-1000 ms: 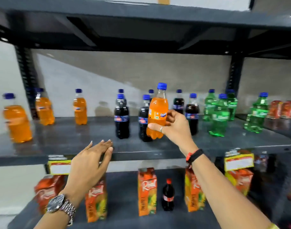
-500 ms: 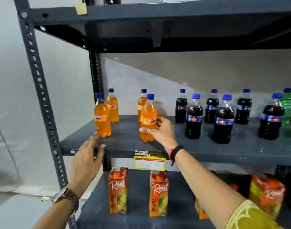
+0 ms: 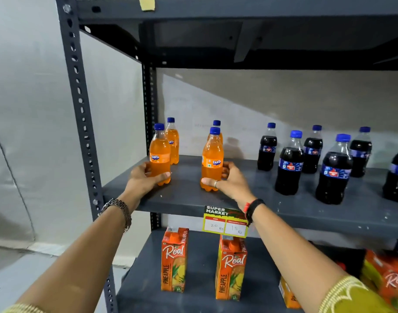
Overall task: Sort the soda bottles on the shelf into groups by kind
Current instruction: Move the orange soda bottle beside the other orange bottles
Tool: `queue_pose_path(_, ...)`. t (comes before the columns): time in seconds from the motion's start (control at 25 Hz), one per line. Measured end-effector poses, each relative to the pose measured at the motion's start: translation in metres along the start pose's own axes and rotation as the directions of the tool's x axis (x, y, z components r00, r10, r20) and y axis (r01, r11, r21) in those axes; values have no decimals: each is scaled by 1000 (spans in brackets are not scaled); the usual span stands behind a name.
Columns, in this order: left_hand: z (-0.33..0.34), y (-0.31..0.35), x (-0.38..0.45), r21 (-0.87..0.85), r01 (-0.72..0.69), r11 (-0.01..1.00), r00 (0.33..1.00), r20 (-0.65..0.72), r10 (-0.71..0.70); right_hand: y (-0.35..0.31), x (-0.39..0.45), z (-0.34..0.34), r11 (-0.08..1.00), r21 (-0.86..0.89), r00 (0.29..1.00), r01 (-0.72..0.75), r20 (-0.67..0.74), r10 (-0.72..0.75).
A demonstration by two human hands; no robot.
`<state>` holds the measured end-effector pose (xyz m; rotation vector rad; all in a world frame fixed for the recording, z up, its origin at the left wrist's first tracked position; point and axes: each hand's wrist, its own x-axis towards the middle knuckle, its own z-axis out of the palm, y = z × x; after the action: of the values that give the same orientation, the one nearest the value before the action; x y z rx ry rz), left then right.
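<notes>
Several orange soda bottles with blue caps stand at the left end of the grey shelf [image 3: 186, 199]. My left hand [image 3: 143, 179] grips the front left orange bottle [image 3: 160, 154] near its base. My right hand [image 3: 229, 180] grips another orange bottle [image 3: 212, 159] low on its body; that bottle rests on the shelf. Two more orange bottles, one [image 3: 173, 141] at the far left and one [image 3: 217, 126] mostly hidden, stand behind them. Several dark cola bottles [image 3: 289, 163] stand in a group to the right.
A perforated upright post [image 3: 80, 105] frames the shelf's left side, with another shelf board [image 3: 238, 10] overhead. A price tag [image 3: 225, 221] hangs on the shelf's front edge. Pineapple juice cartons [image 3: 174, 259] stand on the lower shelf.
My right hand has carried the orange bottle left from among the cola bottles and set it by the other orange ones. My left hand has risen from the shelf edge and closed on the front left bottle.
</notes>
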<state>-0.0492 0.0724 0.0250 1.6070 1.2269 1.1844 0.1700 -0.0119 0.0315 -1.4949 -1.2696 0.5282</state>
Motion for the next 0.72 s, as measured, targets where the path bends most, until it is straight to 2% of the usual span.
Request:
queue_pose_path(0.12, -2, -3, 5, -87, 11, 996, 1000, -21, -13, 3, -1, -2, 989, 141, 999, -33, 36, 28)
queue_pose_path(0.4, -1, -4, 2, -47, 7, 999, 995, -102, -11, 11, 6, 1, 994, 94, 999, -52, -4, 53)
queue_pose_path(0.72, 1, 0, -4, 16, -22, 1000, 995, -93, 24, 15, 11, 2, 992, 107, 998, -63, 7, 62)
